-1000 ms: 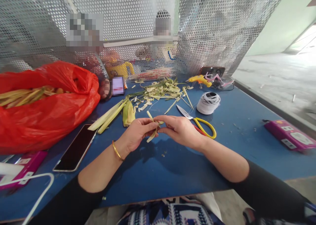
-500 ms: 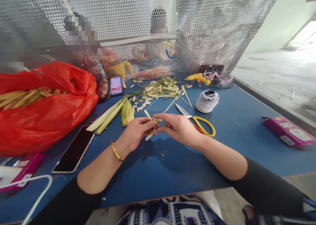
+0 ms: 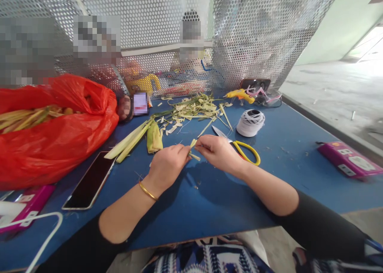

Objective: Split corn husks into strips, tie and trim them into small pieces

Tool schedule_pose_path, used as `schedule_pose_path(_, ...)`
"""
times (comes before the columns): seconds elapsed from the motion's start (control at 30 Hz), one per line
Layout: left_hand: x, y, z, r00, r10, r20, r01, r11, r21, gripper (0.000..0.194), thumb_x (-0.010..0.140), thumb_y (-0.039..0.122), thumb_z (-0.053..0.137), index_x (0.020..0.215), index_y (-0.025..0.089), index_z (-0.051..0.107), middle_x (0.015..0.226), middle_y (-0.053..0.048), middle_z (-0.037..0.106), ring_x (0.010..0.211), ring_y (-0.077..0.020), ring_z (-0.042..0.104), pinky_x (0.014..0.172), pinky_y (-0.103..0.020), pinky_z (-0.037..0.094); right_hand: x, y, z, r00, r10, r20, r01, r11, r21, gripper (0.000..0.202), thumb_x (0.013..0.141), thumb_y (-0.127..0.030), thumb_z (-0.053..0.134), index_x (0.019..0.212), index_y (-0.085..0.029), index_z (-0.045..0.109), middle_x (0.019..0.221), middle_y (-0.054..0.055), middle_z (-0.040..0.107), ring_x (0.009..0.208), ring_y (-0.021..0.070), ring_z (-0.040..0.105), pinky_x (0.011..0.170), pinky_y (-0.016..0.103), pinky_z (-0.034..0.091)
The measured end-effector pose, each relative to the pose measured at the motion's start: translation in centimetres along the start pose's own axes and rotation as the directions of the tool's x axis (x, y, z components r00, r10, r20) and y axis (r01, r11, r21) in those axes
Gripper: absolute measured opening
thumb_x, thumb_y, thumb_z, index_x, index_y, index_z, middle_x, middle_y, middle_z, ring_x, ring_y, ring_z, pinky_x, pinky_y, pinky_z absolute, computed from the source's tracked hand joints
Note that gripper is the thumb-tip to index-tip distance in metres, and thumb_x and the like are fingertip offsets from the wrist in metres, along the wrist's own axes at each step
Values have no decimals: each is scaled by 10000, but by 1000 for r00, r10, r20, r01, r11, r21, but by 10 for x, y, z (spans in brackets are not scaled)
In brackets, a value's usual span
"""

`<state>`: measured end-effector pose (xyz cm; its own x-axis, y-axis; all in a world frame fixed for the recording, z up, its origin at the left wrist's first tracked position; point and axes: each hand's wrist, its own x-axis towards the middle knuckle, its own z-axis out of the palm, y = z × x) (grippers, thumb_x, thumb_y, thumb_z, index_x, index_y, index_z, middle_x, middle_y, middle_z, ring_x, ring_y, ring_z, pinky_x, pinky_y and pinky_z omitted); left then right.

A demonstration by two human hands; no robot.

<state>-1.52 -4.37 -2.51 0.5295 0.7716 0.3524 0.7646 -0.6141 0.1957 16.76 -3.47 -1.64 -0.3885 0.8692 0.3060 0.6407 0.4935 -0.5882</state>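
Note:
Pale green plant strips (image 3: 195, 156) stick out from the fingertips of my left hand (image 3: 168, 165), which is closed on them with its back turned up. Just to the right, my right hand (image 3: 218, 153) is pinched shut beside the strips; what lies between its fingertips is too small to make out. Scissors with yellow handles (image 3: 247, 151) lie partly behind my right hand. A husk piece (image 3: 154, 138) and long pale stalks (image 3: 131, 141) rest beyond my left hand. Behind them is a heap of green scraps (image 3: 197, 108).
On the blue table (image 3: 209, 209) are a red bag (image 3: 60, 153) and a phone (image 3: 89, 181) at left, white thread (image 3: 250, 123), a yellow glue gun (image 3: 241, 95) and pink-framed glasses (image 3: 266, 95) at back right, and a purple box (image 3: 348, 159) at right. A perforated screen (image 3: 161, 21) stands behind.
My left hand has rolled over so its back faces up. The strips have turned in its fingers. My right fingers have drawn together into a pinch.

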Motion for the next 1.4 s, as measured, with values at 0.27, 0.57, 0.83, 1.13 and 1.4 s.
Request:
schedule_pose_path(0.27, -1, 16, 9, 963, 27, 268, -96, 964, 248, 183, 888, 270, 532, 922, 139, 657, 865, -89, 671, 835, -228, 633, 686, -308, 465, 7, 16, 24, 973, 213, 88, -224, 965, 136, 142, 774, -91, 554, 648, -150, 584, 708, -15, 541, 631, 94, 498, 608, 215, 359)
schedule_pose_path(0.57, 0, 10, -5, 947, -118, 300, 111, 993, 41, 252, 898, 321, 485, 952, 165, 675, 892, -86, 656, 868, -223, 625, 756, -319, 466, 5, 16, 25, 981, 150, 124, -168, 975, 147, 130, 752, -72, 520, 703, -156, 606, 792, 19, 666, 688, 118, 563, 622, 222, 384)
schedule_pose_path(0.83, 3, -10, 1, 947, -124, 295, 134, 991, -13, 231, 849, 126, 478, 916, 189, 691, 890, -76, 702, 852, -217, 644, 725, -298, 438, 2, 10, 17, 973, -25, 231, 16, 999, 41, 173, 750, -25, 483, 688, -172, 551, 927, 48, 681, 831, 146, 616, 724, 240, 414)
schedule_pose_path(1.13, 10, -20, -10, 926, -201, 321, 225, 974, -39, 186, 800, 283, 578, 661, 194, 663, 691, -40, 631, 668, -193, 575, 573, -281, 339, 3, 9, 14, 948, -112, 297, 131, 990, -44, 176, 777, -31, 466, 709, -172, 547, 960, 70, 679, 860, 167, 618, 754, 260, 421)
schedule_pose_path(1.4, 15, -18, 12, 798, -333, 503, 603, 422, -677, 312, 710, 460, 604, 621, 162, 622, 459, 33, 511, 407, -80, 389, 411, -205, 264, 4, 9, 13, 947, -103, 304, 128, 990, -61, 166, 806, -54, 468, 723, -164, 561, 862, 49, 650, 775, 139, 580, 695, 237, 392)
